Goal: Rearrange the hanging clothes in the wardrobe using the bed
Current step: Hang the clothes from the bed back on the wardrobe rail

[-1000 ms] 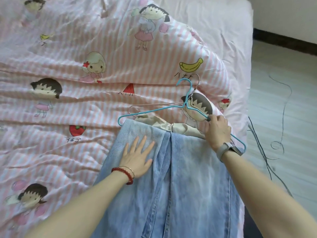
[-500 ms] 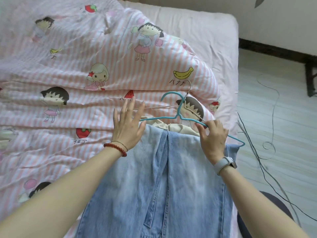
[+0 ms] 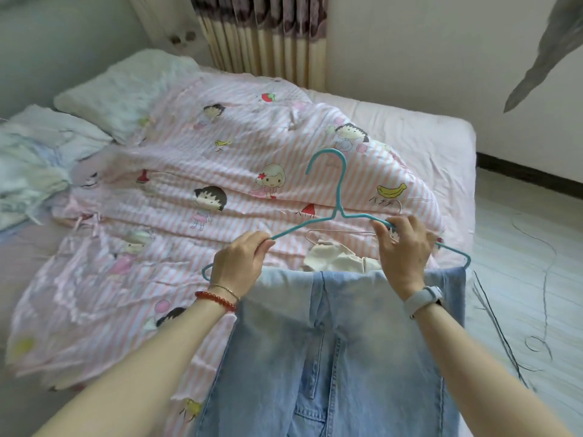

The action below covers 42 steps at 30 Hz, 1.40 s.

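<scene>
- Left hand point(image 3: 237, 260) curled round the left shoulder of the teal hanger point(image 3: 338, 197); right hand point(image 3: 404, 247) gripping its right shoulder.
- Jeans point(image 3: 340, 351) draped over its lower bar, above the bed point(image 3: 435, 134); legs cut off below.
- Beige garment point(image 3: 331, 258) and second pale hanger point(image 3: 340, 232) partly hidden behind.

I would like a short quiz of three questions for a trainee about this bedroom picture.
1. True or false: both hands grip the teal hanger.
2. Which garment hangs over the hanger's lower bar? A) light blue jeans B) red coat C) black skirt
3. Fill in: a second, thin wire hanger lies on the striped ____.

Key: 1 true: left hand and right hand each hold a shoulder. 2 A. 3 quilt.
</scene>
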Each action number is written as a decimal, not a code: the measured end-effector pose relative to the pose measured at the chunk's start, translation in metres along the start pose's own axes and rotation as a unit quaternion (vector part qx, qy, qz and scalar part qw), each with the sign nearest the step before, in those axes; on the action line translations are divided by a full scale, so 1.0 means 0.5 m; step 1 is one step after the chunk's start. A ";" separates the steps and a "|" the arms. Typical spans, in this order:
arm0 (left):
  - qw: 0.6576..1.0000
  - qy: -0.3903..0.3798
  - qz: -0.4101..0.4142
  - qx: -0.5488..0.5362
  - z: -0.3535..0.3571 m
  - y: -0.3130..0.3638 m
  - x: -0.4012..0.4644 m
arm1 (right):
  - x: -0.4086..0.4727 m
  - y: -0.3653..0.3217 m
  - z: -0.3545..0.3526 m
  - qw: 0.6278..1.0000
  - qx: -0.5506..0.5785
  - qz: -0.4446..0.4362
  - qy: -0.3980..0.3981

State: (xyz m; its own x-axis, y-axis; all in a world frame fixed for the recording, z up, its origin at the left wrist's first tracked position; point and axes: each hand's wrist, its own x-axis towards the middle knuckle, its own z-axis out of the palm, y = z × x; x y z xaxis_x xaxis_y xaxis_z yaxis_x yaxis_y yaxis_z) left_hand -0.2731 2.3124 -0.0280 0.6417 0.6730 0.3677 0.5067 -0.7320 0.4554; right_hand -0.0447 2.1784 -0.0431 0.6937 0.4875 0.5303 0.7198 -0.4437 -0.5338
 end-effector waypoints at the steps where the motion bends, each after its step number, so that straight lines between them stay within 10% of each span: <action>1: 1.000 0.027 -0.006 0.006 -0.044 -0.015 -0.017 | 0.002 -0.046 -0.001 1.000 0.023 -0.018 -0.004; 15: 0.926 0.293 -0.147 0.186 -0.700 -0.204 -0.451 | -0.164 -0.810 -0.038 0.922 0.249 -0.290 -0.061; 31: 0.834 0.343 -0.402 0.160 -0.940 -0.089 -0.977 | -0.613 -1.244 -0.111 0.582 0.483 -0.592 -0.279; 42: 0.672 0.476 -0.533 0.197 -0.965 0.047 -1.057 | -0.799 -1.316 -0.188 0.407 0.461 -0.642 -0.457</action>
State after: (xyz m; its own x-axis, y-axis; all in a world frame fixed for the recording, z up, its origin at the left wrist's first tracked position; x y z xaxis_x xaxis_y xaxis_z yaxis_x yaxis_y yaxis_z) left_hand -0.8778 1.9906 0.1796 -0.7693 0.4627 0.4406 0.6198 0.3732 0.6904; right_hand -0.7933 2.2049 0.1581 -0.8428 0.1345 0.5212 -0.1346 0.8848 -0.4460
